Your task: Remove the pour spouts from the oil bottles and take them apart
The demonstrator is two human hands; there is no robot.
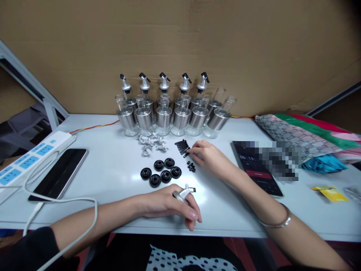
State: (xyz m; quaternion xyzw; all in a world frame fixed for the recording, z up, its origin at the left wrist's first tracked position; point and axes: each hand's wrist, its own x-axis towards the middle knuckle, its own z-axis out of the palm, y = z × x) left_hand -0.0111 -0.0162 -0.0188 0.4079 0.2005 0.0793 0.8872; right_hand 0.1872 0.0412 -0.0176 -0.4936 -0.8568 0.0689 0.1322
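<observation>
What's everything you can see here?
Bottles: 12, silver and clear, back
Fitted spouts: 5, silver and black, on bottles
Loose spout parts: several, silver, centre
Discs: 6, black, centre
Sticks: several, black, centre
Tiny pieces: several, black, centre
Phones: 2, black, left and right
Power strip: 1, white, left
Cable: 1, white, left
Wire: count unclear, red-yellow, back
Bundle: 1, multicoloured, right
Packet: 1, yellow, right
Table: 1, white, below
Cardboard: 1, brown, behind
Bracelet: 1, silver, right forearm
Left hand: 1, holding spout
Right hand: 1, at sticks

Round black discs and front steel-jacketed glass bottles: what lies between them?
In the head view, a cluster of silver-grey spout pieces and, to its right, slim black rods.
</observation>
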